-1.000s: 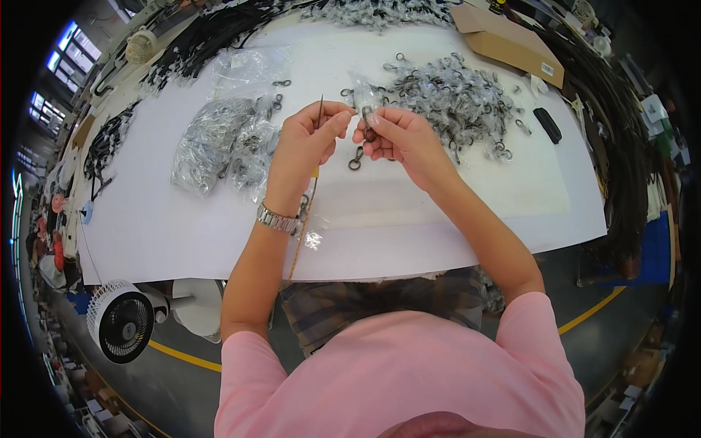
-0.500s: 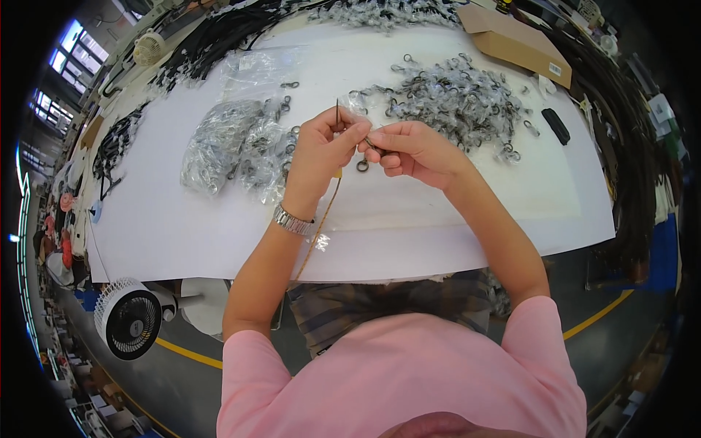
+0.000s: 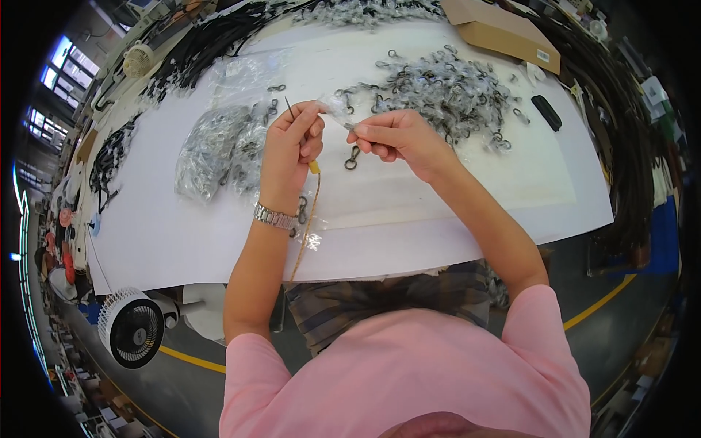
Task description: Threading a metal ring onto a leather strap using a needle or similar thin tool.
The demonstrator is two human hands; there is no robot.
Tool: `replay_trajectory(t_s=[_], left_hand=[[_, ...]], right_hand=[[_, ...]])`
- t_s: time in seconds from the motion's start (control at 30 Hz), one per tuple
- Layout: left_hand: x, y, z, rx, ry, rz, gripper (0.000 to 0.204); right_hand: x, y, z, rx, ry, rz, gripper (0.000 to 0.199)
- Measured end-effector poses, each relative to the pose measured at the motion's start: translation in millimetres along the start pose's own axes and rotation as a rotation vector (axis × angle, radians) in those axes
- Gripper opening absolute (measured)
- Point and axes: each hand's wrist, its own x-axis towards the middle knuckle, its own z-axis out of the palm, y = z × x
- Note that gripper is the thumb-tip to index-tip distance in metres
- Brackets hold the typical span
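Left hand [image 3: 295, 142]: fingers closed round pointed tool [image 3: 289, 108], touching clear wrapper [image 3: 335, 110]
Right hand [image 3: 398, 140]: fingers pinched on wrapper's other end, contents unclear
Wrapper: between hands, above desk [image 3: 416, 212]
Metal clasp [image 3: 351, 163]: on desk

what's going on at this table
At a white table, a person's left hand holds a thin pointed tool. Clear plastic wrap runs between that hand's fingers and the right hand. A metal clasp lies near the right hand, a heap of plastic-wrapped clasps farther back, and a clear bag to the left.
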Motion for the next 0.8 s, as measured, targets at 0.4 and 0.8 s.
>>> replay_trajectory(t_s=[0.4,0.8], left_hand=[[-15,10,30,0.544,-0.314,0.017,0.036],[-7,-15,30,0.867,-0.021,0.297,0.029]], right_hand=[[-1,6,4,-0.408,0.266,-0.260,0.021],[3,19,11,-0.206,0.179,-0.234,0.020]])
